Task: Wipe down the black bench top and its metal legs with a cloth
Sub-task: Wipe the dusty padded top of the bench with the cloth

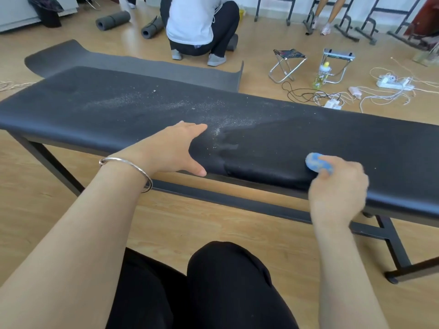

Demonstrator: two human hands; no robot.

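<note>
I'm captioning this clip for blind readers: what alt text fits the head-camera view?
A person's right hand grips a blue cloth against the near edge of a long black bench top, while the left hand rests on the top beside a trail of pale dust. The bench's black metal legs stand on a wooden floor.

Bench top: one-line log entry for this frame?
left hand flat on bench top | right hand grips blue cloth | dust on mid-top
</note>
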